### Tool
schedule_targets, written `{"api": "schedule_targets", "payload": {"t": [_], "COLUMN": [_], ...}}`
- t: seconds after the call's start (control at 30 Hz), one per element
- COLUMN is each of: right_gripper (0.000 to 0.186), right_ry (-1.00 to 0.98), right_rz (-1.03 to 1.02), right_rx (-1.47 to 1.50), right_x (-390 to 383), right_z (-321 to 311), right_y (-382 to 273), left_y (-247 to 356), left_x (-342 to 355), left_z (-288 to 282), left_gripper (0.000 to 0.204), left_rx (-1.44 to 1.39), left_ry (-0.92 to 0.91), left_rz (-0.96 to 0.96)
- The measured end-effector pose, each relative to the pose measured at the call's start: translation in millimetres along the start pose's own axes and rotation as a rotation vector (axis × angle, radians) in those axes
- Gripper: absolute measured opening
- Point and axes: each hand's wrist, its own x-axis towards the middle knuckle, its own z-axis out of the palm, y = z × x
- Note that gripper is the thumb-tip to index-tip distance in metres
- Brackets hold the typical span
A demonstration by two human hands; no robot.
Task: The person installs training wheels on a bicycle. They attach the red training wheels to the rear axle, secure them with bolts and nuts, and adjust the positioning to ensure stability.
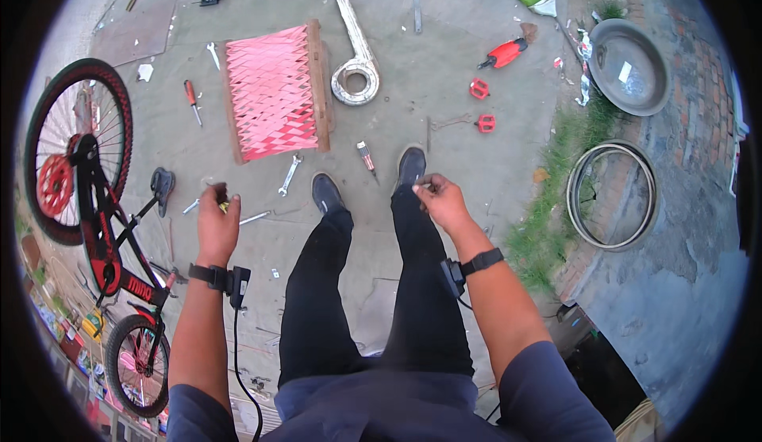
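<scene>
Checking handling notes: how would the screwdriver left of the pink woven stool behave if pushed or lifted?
The screwdriver should stay stiff, given its slim metal shaft. Lifted, it may balance toward the thicker red handle. Pushed, it might roll, lying loose on the ground.

We could read one short word in red letters along the black bicycle frame.

Around us, even, diffuse daylight covers the grey ground, bright without harshness, leaving only faint, soft shadows. A pale sheen touches the metal basin. Toward the dark circular rim straight edges bow, the bicycle looks warped, and lower-left clutter turns mushy.
</scene>
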Motion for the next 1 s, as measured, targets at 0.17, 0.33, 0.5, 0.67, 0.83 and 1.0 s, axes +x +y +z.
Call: {"api": "schedule_targets", "payload": {"t": [0.17, 0.33, 0.5, 0.67, 0.83, 1.0], "right_gripper": [0.025, 0.029, 0.033, 0.038, 0.035, 0.026], "right_ry": [0.062, 0.132, 0.181, 0.191, 0.201, 0.216], "right_rz": [-0.037, -0.020, 0.015, 0.044, 0.048, -0.024], "right_rx": [-0.261, -0.500, -0.551, -0.589, -0.677, -0.690], "right_x": [134, 247, 332, 387, 404, 407], "right_z": [14, 31, 52, 73, 87, 77], "right_y": [27, 32, 60, 80, 80, 89], "left_y": [-27, -37, -41, -44, -53, -54], "left_x": [81, 119, 125, 128, 131, 134], "left_z": [60, 113, 140, 151, 155, 155], "left_gripper": [0.070, 0.071, 0.064, 0.066, 0.063, 0.064], "left_rx": [0.021, -0.135, 0.076, 0.192, 0.304, 0.328], "left_ry": [0.157, 0.216, 0.336, 0.417, 0.450, 0.461], "left_rz": [-0.038, -0.126, -0.050, -0.069, -0.034, -0.014]}}
